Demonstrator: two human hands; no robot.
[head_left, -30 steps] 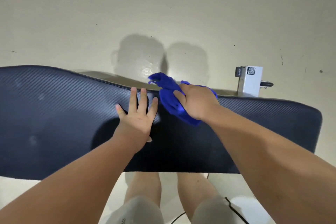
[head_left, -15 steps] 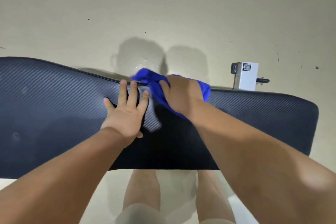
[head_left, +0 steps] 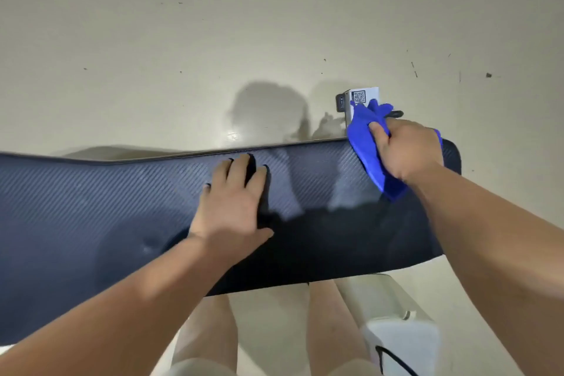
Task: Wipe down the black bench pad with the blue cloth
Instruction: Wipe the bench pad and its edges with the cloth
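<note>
Nearest the camera on my feed were the person's bare legs [head_left: 210, 323], standing just short of the pad's near edge. A white block [head_left: 403, 342] and a black cable [head_left: 393, 360] sat beside the right leg. Past them the black bench pad [head_left: 91, 207] ran across almost the whole view, its woven texture plain to see and its right end rounded off.

The left hand [head_left: 233, 201] lay flat on the pad about midway along and closer to the far edge, fingers straight and slightly spread, gripping nothing. The right hand [head_left: 409, 149] was at the pad's far right corner, fingers curled tight round the bunched blue cloth [head_left: 366, 143] and holding it on the pad. Part of the cloth stuck up past the far edge and part trailed out under the hand toward the near side. I saw a paler, dull patch on the pad between the two hands.

Beyond the far edge, on the pale floor [head_left: 213, 40], stood a small white box with a QR code [head_left: 363, 94], partly hidden by the cloth, with shadows to its left.
</note>
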